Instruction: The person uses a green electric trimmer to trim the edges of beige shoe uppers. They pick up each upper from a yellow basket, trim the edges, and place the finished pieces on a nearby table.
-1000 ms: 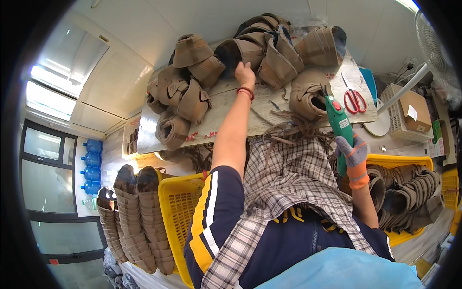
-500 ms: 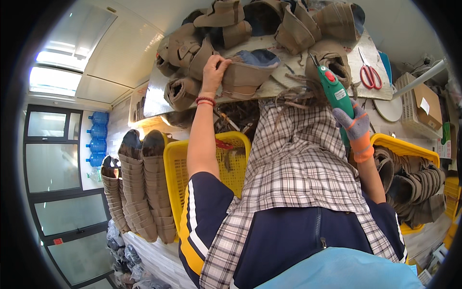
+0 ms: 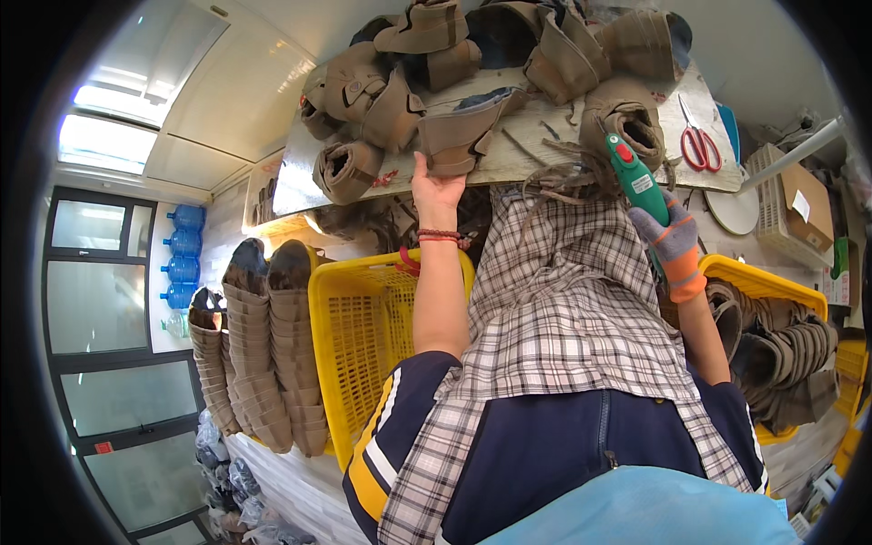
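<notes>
My left hand [image 3: 438, 193] is at the table's near edge, closed on a brown shoe upper [image 3: 459, 136]. Its palm faces up under the upper's lower end, and the fingers are partly hidden behind it. A dark blue lining shows at the upper's raised opening. In a grey and orange glove, my right hand [image 3: 673, 238] grips a green handheld power tool [image 3: 639, 177] with a red button. The tool points up and away, its front end near another brown upper [image 3: 627, 118]. Thin brown trimmed strips [image 3: 568, 177] lie left of the tool.
More brown uppers [image 3: 425, 32] crowd the back of the table [image 3: 677, 168]. Red-handled scissors [image 3: 699, 148] lie at its right. A yellow basket [image 3: 350, 336] stands below left, beside tall stacks of uppers [image 3: 295, 354]. Another yellow basket [image 3: 772, 283] at right holds nested uppers.
My left hand has moved from the upper's top left edge to beneath its lower end. The upper has tilted, its right side raised. My gloved hand and the tool have barely moved.
</notes>
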`<state>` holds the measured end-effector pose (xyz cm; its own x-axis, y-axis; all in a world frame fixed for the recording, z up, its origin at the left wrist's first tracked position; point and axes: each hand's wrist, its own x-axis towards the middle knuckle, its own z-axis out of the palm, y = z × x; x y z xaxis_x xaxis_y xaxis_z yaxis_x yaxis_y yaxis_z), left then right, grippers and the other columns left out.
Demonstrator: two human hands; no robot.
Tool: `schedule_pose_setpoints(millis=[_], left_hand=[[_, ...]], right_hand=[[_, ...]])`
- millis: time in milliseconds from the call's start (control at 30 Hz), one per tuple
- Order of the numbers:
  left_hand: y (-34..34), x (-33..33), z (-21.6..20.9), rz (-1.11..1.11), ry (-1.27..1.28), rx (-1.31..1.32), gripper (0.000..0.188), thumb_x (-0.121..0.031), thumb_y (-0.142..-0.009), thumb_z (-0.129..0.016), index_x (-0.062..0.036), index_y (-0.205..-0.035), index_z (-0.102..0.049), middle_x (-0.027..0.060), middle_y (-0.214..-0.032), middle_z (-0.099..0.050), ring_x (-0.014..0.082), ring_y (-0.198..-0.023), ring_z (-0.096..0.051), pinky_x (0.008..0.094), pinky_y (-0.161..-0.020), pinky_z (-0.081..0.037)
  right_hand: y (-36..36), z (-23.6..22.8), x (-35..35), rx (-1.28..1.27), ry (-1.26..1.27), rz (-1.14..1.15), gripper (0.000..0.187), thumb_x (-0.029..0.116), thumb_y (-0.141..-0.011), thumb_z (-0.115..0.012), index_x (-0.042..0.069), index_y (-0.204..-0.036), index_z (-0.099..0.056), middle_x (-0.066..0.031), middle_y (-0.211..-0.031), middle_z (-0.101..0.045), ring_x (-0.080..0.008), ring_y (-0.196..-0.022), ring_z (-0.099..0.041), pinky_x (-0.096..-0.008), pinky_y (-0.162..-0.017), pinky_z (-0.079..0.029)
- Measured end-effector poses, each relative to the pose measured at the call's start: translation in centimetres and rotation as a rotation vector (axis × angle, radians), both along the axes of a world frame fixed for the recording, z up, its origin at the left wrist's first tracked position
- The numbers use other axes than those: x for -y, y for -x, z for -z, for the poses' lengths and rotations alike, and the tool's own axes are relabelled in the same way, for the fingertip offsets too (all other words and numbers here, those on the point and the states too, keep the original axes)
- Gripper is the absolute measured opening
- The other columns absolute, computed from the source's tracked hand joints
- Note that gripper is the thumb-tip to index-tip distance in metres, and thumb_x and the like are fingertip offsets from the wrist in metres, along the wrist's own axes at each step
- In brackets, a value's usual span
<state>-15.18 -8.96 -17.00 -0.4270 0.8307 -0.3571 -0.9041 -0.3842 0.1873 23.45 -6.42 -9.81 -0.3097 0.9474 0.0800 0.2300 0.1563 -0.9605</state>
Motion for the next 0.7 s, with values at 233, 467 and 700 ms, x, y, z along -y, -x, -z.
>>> schedule_pose_setpoints(millis=[233,467,700], left_hand=[[0.2,0.9,-7.0,0.195,0.052,-0.173,0.039,-0.026,-0.093,-0.05,-0.003,-0.124,-0.053,0.0176,-0.13,-0.053,0.037,-0.123,-0.046,0.0563,-0.106,-0.031],[-0.5,2.8,-9.4,0.41,-0.051,-0.08,0.035,-0.018,-0.095,-0.047,0.0019,-0.123,-0.053,0.0194,-0.125,-0.057,0.036,-0.117,-0.052,0.0519,-0.103,-0.038],[-1.5,2.5,-9.7,0.509,-0.13,0.007,0.035,-0.018,-0.095,-0.046,0.0031,-0.122,-0.053,0.0207,-0.123,-0.057,0.0362,-0.116,-0.053,0.0522,-0.103,-0.038]], right_hand=[[-0.6,-2.9,0.6,0.43,-0.615,0.019,0.064,0.035,-0.066,-0.082,0.006,-0.119,-0.059,-0.0134,-0.083,-0.068,-0.0278,-0.071,-0.066,-0.0337,-0.062,-0.052],[-1.6,-2.5,0.3,0.504,-0.96,-0.009,0.068,0.037,-0.063,-0.083,0.005,-0.119,-0.06,-0.0113,-0.076,-0.065,-0.0265,-0.061,-0.061,-0.0342,-0.057,-0.05],[-1.7,-2.4,0.7,0.51,-0.919,-0.055,0.067,0.038,-0.063,-0.082,0.005,-0.117,-0.06,-0.0098,-0.072,-0.063,-0.0246,-0.062,-0.062,-0.0338,-0.058,-0.05]])
